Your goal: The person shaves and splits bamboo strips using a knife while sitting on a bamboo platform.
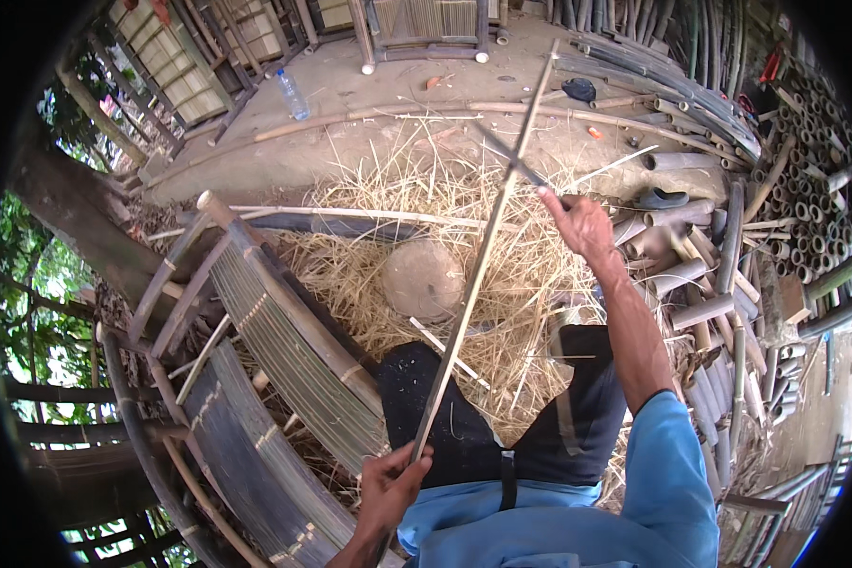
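Observation:
A long pale bamboo strip (pixel 473 284) slants from my lap up toward the top of the view. Near its lower end, my left hand (pixel 395 485) is closed around it beside my left thigh. My right hand (pixel 582 224) grips a knife (pixel 528 172) by its handle, thumb stretched along it. The dark blade crosses the strip in its upper part; whether it cuts in or only rests there I cannot tell. Below the strip stands a round wooden block (pixel 423 279), ringed by a thick litter of straw-coloured shavings (pixel 350 293).
At left, a bamboo bench with slatted panels (pixel 265 303) reaches close to my left arm. Cut bamboo pieces (pixel 677 275) crowd the right side, with stacked tubes (pixel 814 180) behind. Farther off are a plastic bottle (pixel 293 95), a dark shoe (pixel 661 198) and bamboo chairs (pixel 426 28).

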